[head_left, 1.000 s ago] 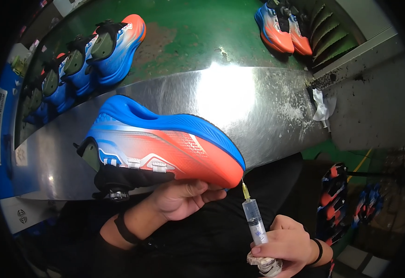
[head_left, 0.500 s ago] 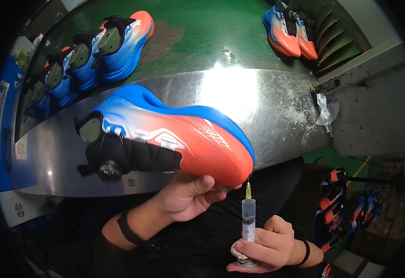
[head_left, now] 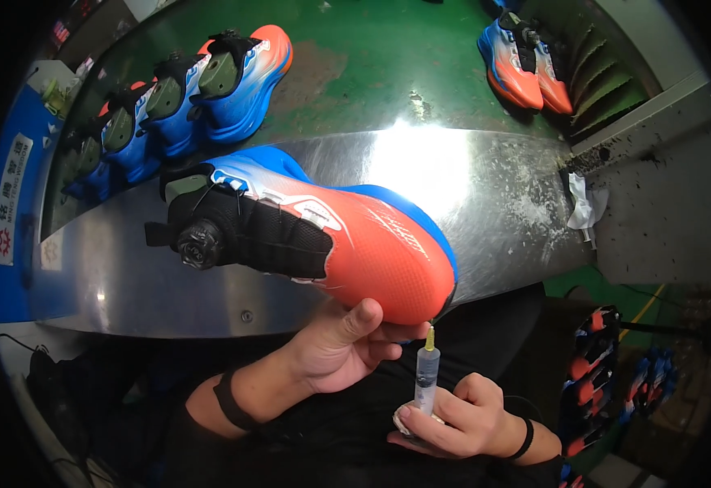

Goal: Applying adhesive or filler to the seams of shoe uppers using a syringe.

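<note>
Propping dial-lace sneaker [head_left: 384, 264] w/ our L hand [head_left: 339, 350], fingers half-curled under toe; our R hand [head_left: 457, 419] fingers wrapped round syringe [head_left: 426, 374]; rec. steady angle.

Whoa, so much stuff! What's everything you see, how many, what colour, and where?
Held shoe: one, orange-red, blue, white, black; middle
Syringe: one, clear with yellow needle base; below the held shoe's toe
Shoe row: at least four, blue, orange, white, green; upper left
Shoe pair: two, orange, white, blue, black; upper right
Other shoes: count unclear, orange, blue, black; lower right
Table: one, green; back
Metal surface: one, silver; before the table
Crumpled scrap: one, white; right
Sign: one, white; far left
Left hand: one, black wristband; gripping shoe
Right hand: one, black wristband; gripping syringe
</note>
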